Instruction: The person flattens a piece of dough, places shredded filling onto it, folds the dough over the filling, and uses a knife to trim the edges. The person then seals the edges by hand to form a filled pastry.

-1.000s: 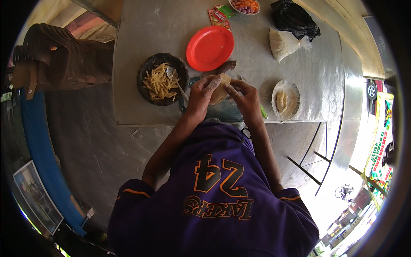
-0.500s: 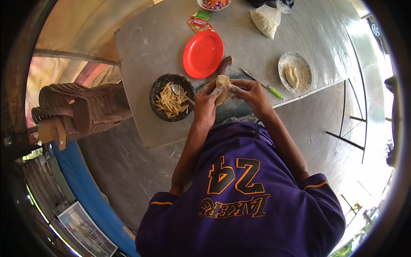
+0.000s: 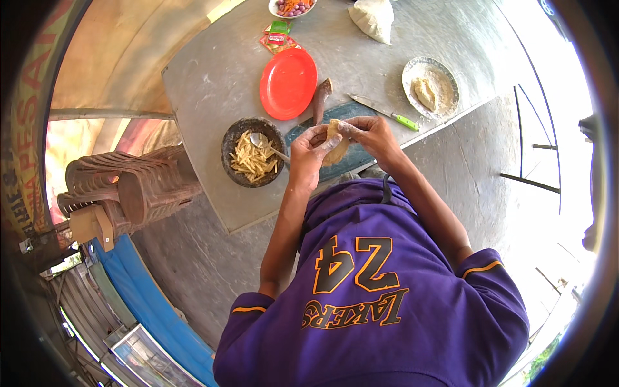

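My left hand [image 3: 307, 157] and my right hand [image 3: 374, 138] meet over the near edge of the table. Between them is a floury, pale piece of dough [image 3: 334, 150], pinched by the fingers of both. Flour whitens my left thumb. Under the hands lies a blue-green board [image 3: 353, 160]. Just left of my left hand stands a dark stone mortar [image 3: 227, 157] holding pale cut strips [image 3: 253, 158] and a metal spoon [image 3: 278, 153]. A brown pestle [image 3: 320, 102] rests beyond the hands, its lower end partly hidden by them.
A red oval plate [image 3: 289, 84] lies farther back. To the right are a green-handled knife [image 3: 405, 122] and a plate [image 3: 452, 103] with flour and a dough piece. Behind are packets [image 3: 278, 37], a bowl of shallots [image 3: 291, 8] and a white bag [image 3: 374, 20]. Stacked brown chairs [image 3: 138, 187] stand left.
My view has shifted, so the table things sit farther left. The dough between my fingers has turned, its folded top now a narrower upright edge. Both hands keep hold of it.
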A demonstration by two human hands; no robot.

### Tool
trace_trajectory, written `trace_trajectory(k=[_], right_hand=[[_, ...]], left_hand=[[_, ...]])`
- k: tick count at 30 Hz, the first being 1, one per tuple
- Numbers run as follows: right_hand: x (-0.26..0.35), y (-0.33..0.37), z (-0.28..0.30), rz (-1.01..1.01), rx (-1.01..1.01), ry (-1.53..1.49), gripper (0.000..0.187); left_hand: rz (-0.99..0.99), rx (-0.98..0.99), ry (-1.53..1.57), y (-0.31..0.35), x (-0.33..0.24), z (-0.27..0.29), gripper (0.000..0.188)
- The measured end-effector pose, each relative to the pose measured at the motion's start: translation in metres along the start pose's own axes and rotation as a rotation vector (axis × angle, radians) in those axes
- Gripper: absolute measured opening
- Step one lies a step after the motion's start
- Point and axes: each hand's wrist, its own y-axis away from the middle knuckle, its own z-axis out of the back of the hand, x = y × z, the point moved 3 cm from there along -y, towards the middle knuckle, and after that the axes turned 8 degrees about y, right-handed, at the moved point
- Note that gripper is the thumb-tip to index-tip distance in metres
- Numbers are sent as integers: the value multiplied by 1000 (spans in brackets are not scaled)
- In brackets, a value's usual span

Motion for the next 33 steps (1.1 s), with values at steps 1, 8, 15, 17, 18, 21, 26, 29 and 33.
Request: trace_trajectory(k=[1, 8, 15, 17, 18, 21, 26, 29, 33], right_hand=[[0, -1, 2, 2, 8, 37, 43], [5, 4, 4, 8, -35, -45, 42], [0, -6, 24, -76, 75, 193, 53], [-1, -5, 25, -86, 27, -58, 52], [0, -4, 26, -64, 26, -183, 51], [0, -3, 33, -149, 108, -199, 49], [4, -11, 50, -160, 52, -262, 36], [11, -23, 70, -109, 17, -319, 34], [24, -35, 100, -18, 36, -313, 37]], left_hand=[[24, -10, -4, 0, 1, 1, 32], [70, 34, 1, -6, -2, -1, 37], [101, 83, -60, -14, 4, -9, 35], [93, 60, 56, -20, 8, -10, 35], [67, 31, 107, -24, 11, -12, 34], [-39, -45, 253, -32, 14, -23, 33], [-217, -45, 399, -41, 13, -61, 35], [-178, -86, 431, -51, 11, -77, 42], [-123, -148, 374, -60, 10, -85, 43]])
